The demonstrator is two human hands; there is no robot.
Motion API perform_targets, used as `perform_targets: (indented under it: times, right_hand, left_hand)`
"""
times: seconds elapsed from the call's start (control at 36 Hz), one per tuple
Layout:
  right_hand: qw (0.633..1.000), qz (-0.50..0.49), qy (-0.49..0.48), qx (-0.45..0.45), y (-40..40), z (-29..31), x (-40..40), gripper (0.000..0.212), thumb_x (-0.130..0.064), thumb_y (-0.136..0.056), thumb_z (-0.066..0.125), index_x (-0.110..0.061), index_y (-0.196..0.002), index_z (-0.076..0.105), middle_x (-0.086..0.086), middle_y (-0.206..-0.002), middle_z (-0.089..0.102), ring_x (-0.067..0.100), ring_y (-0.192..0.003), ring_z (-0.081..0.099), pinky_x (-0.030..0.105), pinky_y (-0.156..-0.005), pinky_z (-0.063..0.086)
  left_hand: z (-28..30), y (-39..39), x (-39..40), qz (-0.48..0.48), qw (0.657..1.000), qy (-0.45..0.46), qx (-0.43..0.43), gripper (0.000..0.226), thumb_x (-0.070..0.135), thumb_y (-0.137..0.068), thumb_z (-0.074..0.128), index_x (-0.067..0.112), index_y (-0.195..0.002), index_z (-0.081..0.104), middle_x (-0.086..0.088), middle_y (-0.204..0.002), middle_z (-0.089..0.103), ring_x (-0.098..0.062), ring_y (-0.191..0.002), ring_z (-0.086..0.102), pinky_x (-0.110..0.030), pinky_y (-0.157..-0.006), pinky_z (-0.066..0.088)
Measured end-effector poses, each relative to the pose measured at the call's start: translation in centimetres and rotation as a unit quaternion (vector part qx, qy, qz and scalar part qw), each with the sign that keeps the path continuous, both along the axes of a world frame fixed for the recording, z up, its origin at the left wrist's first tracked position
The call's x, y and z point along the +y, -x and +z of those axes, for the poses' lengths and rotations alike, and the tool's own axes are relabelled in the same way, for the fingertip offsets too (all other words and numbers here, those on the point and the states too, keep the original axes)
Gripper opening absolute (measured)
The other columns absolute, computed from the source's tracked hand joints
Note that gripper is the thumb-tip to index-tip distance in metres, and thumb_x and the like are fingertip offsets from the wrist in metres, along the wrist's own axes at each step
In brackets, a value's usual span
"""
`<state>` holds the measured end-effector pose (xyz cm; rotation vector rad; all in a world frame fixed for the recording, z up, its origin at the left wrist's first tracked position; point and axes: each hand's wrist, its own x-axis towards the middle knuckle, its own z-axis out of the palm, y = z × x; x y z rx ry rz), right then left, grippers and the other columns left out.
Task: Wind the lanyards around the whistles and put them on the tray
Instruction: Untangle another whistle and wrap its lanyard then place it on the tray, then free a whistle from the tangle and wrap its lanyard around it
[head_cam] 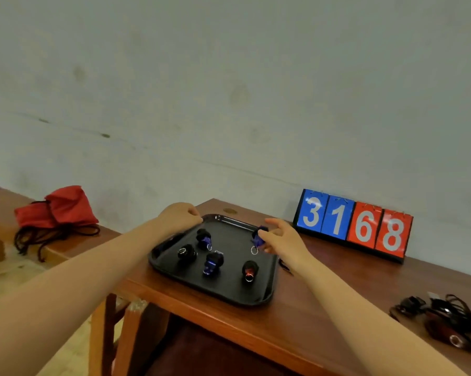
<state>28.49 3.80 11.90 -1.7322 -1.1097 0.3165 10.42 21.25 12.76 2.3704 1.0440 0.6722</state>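
Observation:
A black tray (258, 295) lies on the wooden table. Several whistles wound in black lanyard sit on it: a blue one (204, 238) at the back, a black one (187, 253), a blue one (212, 263) in the middle and a red one (249, 270). My right hand (283, 236) pinches another wound blue whistle (259, 236) just above the tray's back right corner, its key ring hanging below. My left hand (181, 217) hovers over the tray's back left edge with fingers curled and nothing in it.
A heap of unwound whistles and black lanyards (446, 321) lies at the table's right. A flip scoreboard (352, 225) reading 3168 stands against the wall. A red drawstring bag (58, 210) lies on a bench to the left.

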Motion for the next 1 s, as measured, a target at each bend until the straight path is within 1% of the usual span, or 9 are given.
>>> perform_targets:
  times: [0.11, 0.19, 0.31, 0.44, 0.56, 0.67, 0.75, 0.89, 1.0]
  right_hand:
    - [0.999, 0.025, 0.04, -0.021, 0.9, 0.1, 3.2, 0.036, -0.017, -0.089, 0.065, -0.011, -0.124, 0.057, 0.007, -0.098, 0.068, 0.012, -0.07, 0.065, 0.021, -0.068, 0.056]
    - [0.995, 0.032, 0.083, -0.046, 0.8, 0.1, 4.9, 0.035, -0.015, -0.088, 0.067, -0.01, -0.122, 0.059, 0.004, -0.09, 0.069, 0.01, -0.067, 0.066, 0.018, -0.063, 0.054]
    - [0.987, 0.033, 0.139, -0.072, -0.2, -0.1, 6.4, 0.031, -0.021, -0.087, 0.068, -0.012, -0.117, 0.061, 0.001, -0.089, 0.066, 0.007, -0.067, 0.065, 0.018, -0.059, 0.052]
    - [0.98, 0.047, 0.183, -0.068, -1.3, -1.4, 7.7, 0.035, -0.019, -0.087, 0.069, -0.008, -0.119, 0.061, 0.004, -0.099, 0.063, 0.012, -0.072, 0.064, 0.019, -0.064, 0.054]
    - [0.979, 0.048, 0.184, -0.073, -1.5, -2.1, 8.6, 0.037, -0.02, -0.088, 0.067, -0.006, -0.122, 0.06, 0.005, -0.101, 0.064, 0.009, -0.068, 0.064, 0.018, -0.062, 0.052]
    - [0.975, 0.06, 0.191, -0.096, -1.6, -2.3, 9.2, 0.041, -0.025, -0.091, 0.064, -0.008, -0.128, 0.058, 0.004, -0.108, 0.062, 0.01, -0.076, 0.062, 0.019, -0.064, 0.053]
    - [0.975, 0.062, 0.19, -0.098, -1.4, -2.3, 9.2, 0.047, -0.027, -0.092, 0.062, -0.009, -0.134, 0.054, 0.006, -0.117, 0.061, 0.014, -0.082, 0.063, 0.022, -0.069, 0.056]
    - [0.97, 0.047, 0.193, -0.139, -1.0, -1.4, 7.4, 0.055, -0.038, -0.095, 0.053, -0.015, -0.144, 0.041, 0.006, -0.137, 0.053, 0.02, -0.114, 0.058, 0.03, -0.1, 0.044]
    - [0.975, 0.017, 0.149, -0.163, -1.8, -0.3, 4.0, 0.042, -0.036, -0.096, 0.051, -0.019, -0.134, 0.052, 0.004, -0.125, 0.061, 0.016, -0.111, 0.059, 0.029, -0.097, 0.044]
  left_hand:
    - [-1.0, -0.8, 1.4, -0.012, 1.0, 0.012, 0.019, 0.025, 0.034, -0.092, 0.06, 0.017, -0.109, 0.066, -0.001, -0.106, 0.067, -0.017, -0.083, 0.065, -0.025, -0.073, 0.055]
    - [-1.7, -2.0, 2.0, -0.033, 0.998, -0.003, 0.046, 0.032, 0.044, -0.09, 0.062, 0.02, -0.111, 0.065, 0.004, -0.103, 0.064, -0.008, -0.073, 0.056, -0.024, -0.076, 0.05]
    - [-2.8, -3.6, 3.2, -0.051, 0.997, -0.009, 0.061, 0.039, 0.049, -0.084, 0.067, 0.023, -0.114, 0.066, 0.006, -0.112, 0.063, -0.008, -0.088, 0.059, -0.024, -0.08, 0.052]
    - [-3.4, -4.2, 4.7, -0.097, 0.994, 0.051, 0.02, 0.026, 0.019, -0.087, 0.069, 0.017, -0.113, 0.067, -0.004, -0.119, 0.064, -0.018, -0.101, 0.066, -0.022, -0.073, 0.057]
    - [-3.2, -3.4, 5.0, -0.139, 0.989, 0.048, 0.021, 0.032, 0.009, -0.091, 0.061, 0.021, -0.121, 0.064, 0.002, -0.128, 0.059, -0.009, -0.118, 0.055, -0.013, -0.078, 0.048]
    - [-3.1, -3.0, 4.8, -0.163, 0.985, 0.043, 0.048, 0.042, 0.007, -0.091, 0.056, 0.027, -0.128, 0.06, 0.005, -0.136, 0.056, -0.007, -0.122, 0.051, -0.014, -0.09, 0.037]
    - [-3.2, -2.9, 4.5, -0.165, 0.984, 0.039, 0.05, 0.048, 0.008, -0.091, 0.057, 0.028, -0.135, 0.055, 0.003, -0.137, 0.056, -0.008, -0.114, 0.054, -0.015, -0.087, 0.038]
    - [-3.0, -2.8, 3.9, -0.135, 0.99, 0.033, 0.039, 0.044, 0.016, -0.092, 0.059, 0.029, -0.133, 0.053, -0.001, -0.14, 0.053, -0.011, -0.111, 0.056, -0.016, -0.082, 0.043]
    - [-1.4, -2.7, 1.7, -0.116, 0.993, -0.028, 0.006, 0.035, 0.02, -0.092, 0.059, 0.029, -0.126, 0.059, 0.003, -0.132, 0.058, -0.01, -0.113, 0.054, -0.02, -0.09, 0.037]
